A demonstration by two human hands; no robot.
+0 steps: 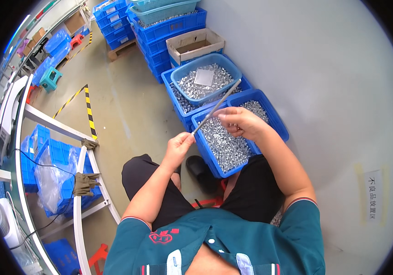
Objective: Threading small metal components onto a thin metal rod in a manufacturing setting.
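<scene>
My left hand [179, 147] is closed around the lower end of a thin grey metal rod [217, 106], which slants up and away to the right. Close to the rod, above the bin, my right hand [244, 123] has its fingers curled together; what they hold, if anything, is too small to make out. Below both hands sits a blue bin [211, 164] full of small shiny metal parts [226, 145]. Just beyond, a light blue basket [182, 93] holds more such parts, with a pale flat square piece [204, 77] lying on top.
Another blue bin [276, 120] of metal parts stands against the wall [334, 91] at the right. Farther off are a worn open box [176, 47] and stacked blue crates [155, 49]. A white-framed bench [80, 201] stands at my left, with blue crates [58, 160] beneath it.
</scene>
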